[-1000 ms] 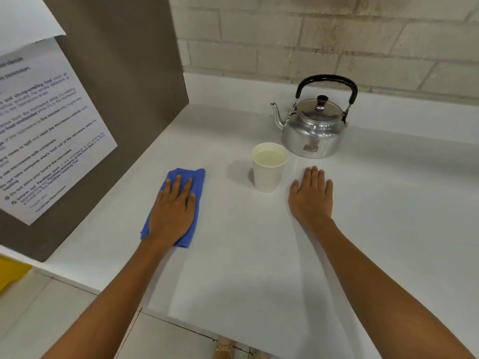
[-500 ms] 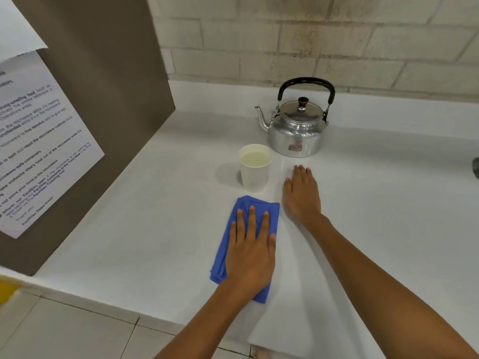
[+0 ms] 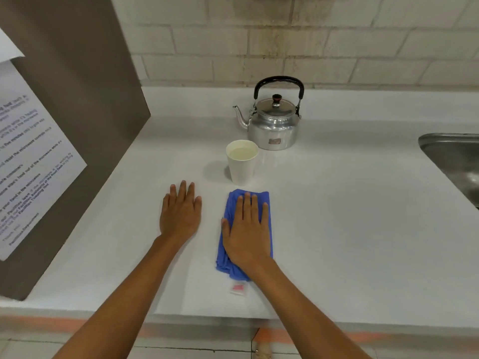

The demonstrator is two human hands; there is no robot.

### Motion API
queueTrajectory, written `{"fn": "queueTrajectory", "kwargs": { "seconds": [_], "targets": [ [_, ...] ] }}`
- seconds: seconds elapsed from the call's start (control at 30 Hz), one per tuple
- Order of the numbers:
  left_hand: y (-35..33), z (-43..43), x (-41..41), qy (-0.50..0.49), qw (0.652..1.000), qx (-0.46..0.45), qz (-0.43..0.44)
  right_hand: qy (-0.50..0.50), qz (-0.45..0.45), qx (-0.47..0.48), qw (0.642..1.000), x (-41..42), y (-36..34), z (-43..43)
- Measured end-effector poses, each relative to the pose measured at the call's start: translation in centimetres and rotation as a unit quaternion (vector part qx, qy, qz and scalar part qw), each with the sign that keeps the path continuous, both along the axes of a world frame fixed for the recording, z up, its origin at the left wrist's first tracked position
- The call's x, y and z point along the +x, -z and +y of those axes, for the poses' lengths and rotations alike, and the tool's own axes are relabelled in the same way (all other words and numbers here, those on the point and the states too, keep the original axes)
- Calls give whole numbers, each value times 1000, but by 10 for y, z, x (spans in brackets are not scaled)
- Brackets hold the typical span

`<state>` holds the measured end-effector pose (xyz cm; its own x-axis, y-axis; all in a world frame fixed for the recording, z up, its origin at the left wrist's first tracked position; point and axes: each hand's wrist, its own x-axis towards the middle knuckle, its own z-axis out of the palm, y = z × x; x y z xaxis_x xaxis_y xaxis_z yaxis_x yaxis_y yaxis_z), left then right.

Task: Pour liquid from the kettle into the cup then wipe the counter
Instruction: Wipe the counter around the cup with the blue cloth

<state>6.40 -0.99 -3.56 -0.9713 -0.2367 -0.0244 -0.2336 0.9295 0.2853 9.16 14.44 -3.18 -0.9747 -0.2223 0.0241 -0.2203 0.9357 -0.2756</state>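
1. The sink (image 3: 451, 156) is cut off at the right edge, and much of the blue cloth (image 3: 268, 203) hides under our right hand (image 3: 246, 231); the tag (image 3: 239, 288) print is unreadable.
2. Bare counter (image 3: 350, 229) spreads right of the cloth toward the sink; the counter's front edge is near our forearms.
3. One kettle (image 3: 274, 125) at the back, one filled cup (image 3: 242, 161) just before it — the cloth near the cup.
4. Two hands: the right flat on the cloth, the left hand (image 3: 181, 213) flat, fingers spread, gripping nothing.

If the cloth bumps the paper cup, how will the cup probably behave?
The paper cup looks thin and light, so it would likely slide or tip easily. It appears nearly full, so a knock could spill liquid. The blue cloth lies just in front of it.
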Motion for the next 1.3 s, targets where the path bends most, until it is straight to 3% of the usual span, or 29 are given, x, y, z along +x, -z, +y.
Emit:
{"fn": "queueTrajectory", "kwargs": {
  "seconds": [0.23,0.4,0.5,0.7,0.77,0.9,1.07,1.23,1.3],
  "targets": [
    [9,-4,0,12,1000,-13,24,-28,38,-2,999,11,13,66],
    [9,-4,0,10,999,-17,30,105,22,32,994,-46,3,144],
    [8,0,0,5,999,-19,28,146,24,32,988,-82,-3,127],
    [12,-4,-2,4,999,-20,30,-65,64,8,996,-56,15,99],
    [14,-5,-3,1,999,-19,32,-65,68,-5,996,-65,15,131],
    [17,-2,-4,-9,999,-34,37,34,47,6,998,-113,6,155],
    [18,-2,-4,-15,998,-51,41,-89,31,29,995,-160,3,93],
    [18,-3,-3,-19,998,-35,51,-231,26,9,973,-156,8,126],
    [18,-1,-3,-22,998,-40,51,-224,20,7,974,-162,7,136]
  ]
}}
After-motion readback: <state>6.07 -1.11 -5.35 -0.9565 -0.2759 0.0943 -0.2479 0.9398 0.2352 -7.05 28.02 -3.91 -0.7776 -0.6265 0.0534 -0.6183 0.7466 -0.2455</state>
